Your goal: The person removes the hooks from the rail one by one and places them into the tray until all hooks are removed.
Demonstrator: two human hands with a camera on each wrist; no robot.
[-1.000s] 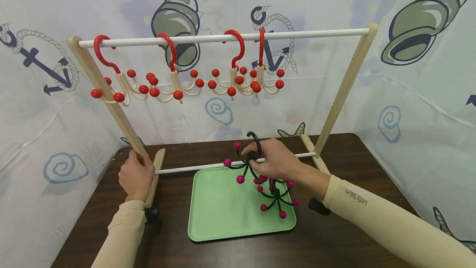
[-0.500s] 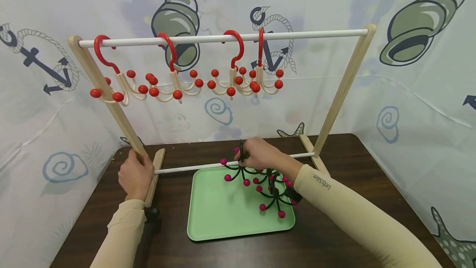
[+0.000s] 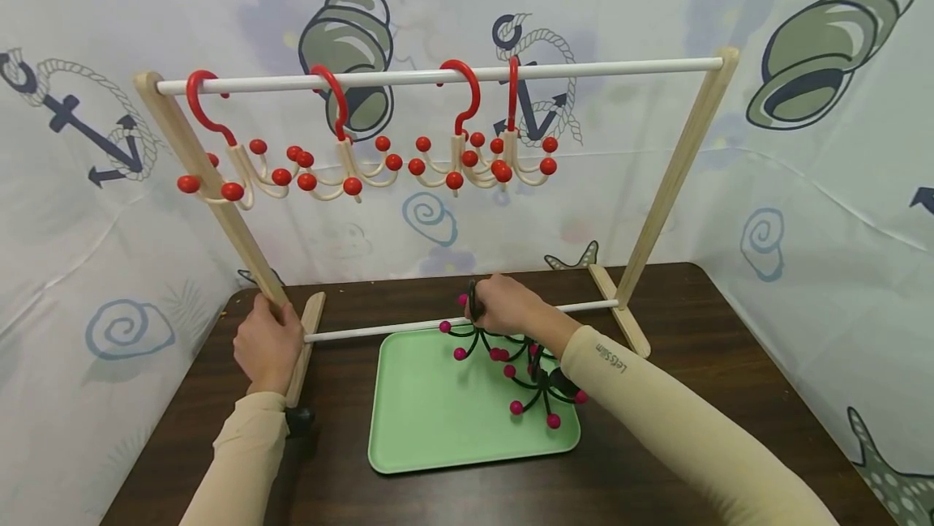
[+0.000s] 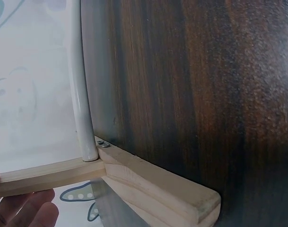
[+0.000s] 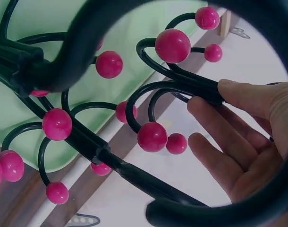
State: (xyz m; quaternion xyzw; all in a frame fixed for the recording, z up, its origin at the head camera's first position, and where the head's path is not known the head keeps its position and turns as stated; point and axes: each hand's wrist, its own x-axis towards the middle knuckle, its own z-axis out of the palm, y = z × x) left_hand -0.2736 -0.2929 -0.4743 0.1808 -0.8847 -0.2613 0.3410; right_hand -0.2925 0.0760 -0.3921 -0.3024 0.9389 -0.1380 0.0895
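My left hand [image 3: 267, 344] grips the left wooden upright [image 3: 241, 234] of a rack near its foot; in the left wrist view, fingertips [image 4: 45, 215] show below that upright [image 4: 54, 177]. With thumb and fingers, my right hand [image 3: 511, 305] pinches the stem of a black multi-hook hanger [image 5: 200, 90] with pink ball tips. That hanger is over the back edge of a green tray [image 3: 438, 429]. More black hangers [image 3: 542, 384] with pink balls lie at the tray's right side, partly hidden behind the right forearm. A large black hook fills the front of the right wrist view.
Several red-hooked hangers [image 3: 343, 145] with red balls hang from the rack's white top rod [image 3: 620, 67]. A white lower rod [image 3: 365, 332] runs behind the tray. The right upright [image 3: 671, 177] stands at the back right on the dark table [image 3: 700, 396].
My right hand has moved left and slightly lower with the black hanger, and the right forearm has swung left across the tray's right side. The left hand has stayed on the upright.
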